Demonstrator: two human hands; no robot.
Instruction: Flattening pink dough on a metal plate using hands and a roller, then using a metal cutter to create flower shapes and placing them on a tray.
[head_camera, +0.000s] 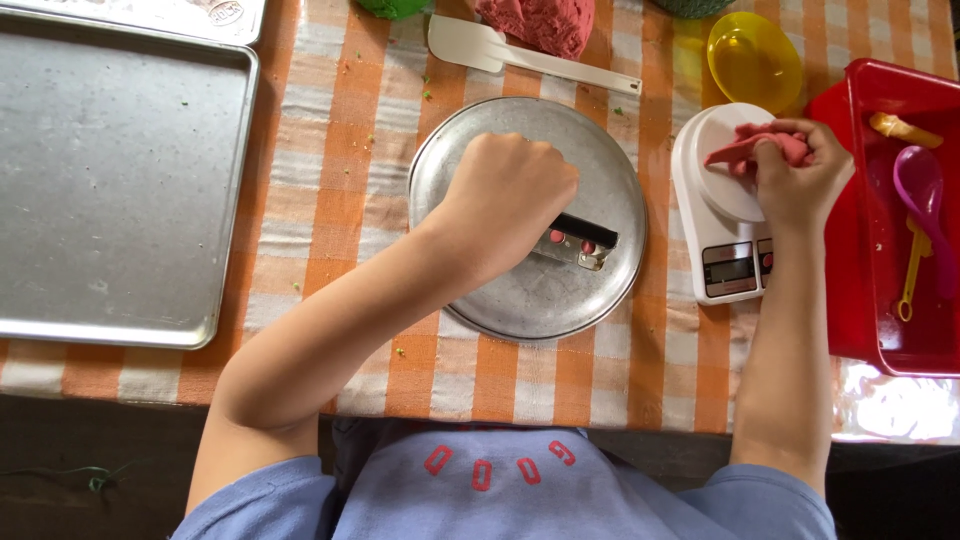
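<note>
My left hand (505, 195) is closed around a metal scraper (578, 242) with a dark handle, its blade resting on a round metal plate (540, 300). Small pink bits stick to the blade. My right hand (800, 175) pinches a piece of pink dough (745, 148) and holds it over the round platform of a white kitchen scale (715, 195). The scale stands just right of the plate, on an orange and white checked cloth (330, 200).
A large metal baking tray (110, 180) lies at the left. A white spatula (530, 58) and a lump of pink dough (535, 22) sit at the back, beside a yellow bowl (753, 60). A red tub (880, 290) at the right holds a purple spoon (922, 190) and yellow tools.
</note>
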